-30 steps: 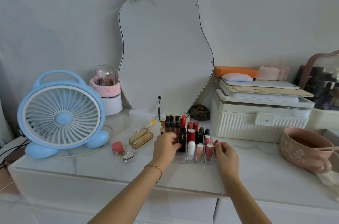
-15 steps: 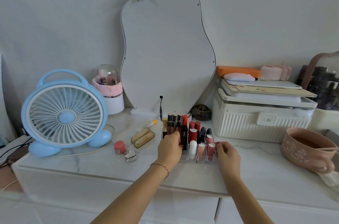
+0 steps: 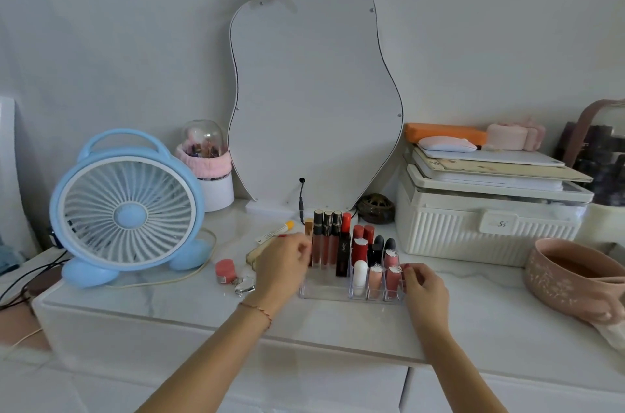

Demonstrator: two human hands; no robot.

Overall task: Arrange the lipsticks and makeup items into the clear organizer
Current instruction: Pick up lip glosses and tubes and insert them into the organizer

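The clear organizer point(image 3: 323, 290) stands on the white marble top in front of the mirror, holding several lip glosses point(image 3: 323, 240) and lipsticks point(image 3: 359, 248) upright. My right hand point(image 3: 424, 289) grips its right end with curled fingers. My left hand point(image 3: 284, 263) is blurred just left of the organizer, over the gold tubes point(image 3: 252, 256), which it mostly hides; whether it holds one is unclear. A small pink jar point(image 3: 225, 270), a silver heart-shaped case point(image 3: 244, 284) and a white tube with a yellow cap point(image 3: 275, 232) lie loose to the left.
A blue desk fan point(image 3: 126, 209) with its cord stands at the left. The pear-shaped mirror point(image 3: 314, 101) leans on the wall behind. A white ribbed box point(image 3: 487, 226) with stacked items sits at the right, and a pink bowl point(image 3: 575, 277) near the right edge.
My left hand has left the organizer's left side and moved left over the gold tubes. My right hand stays on the organizer's right end.
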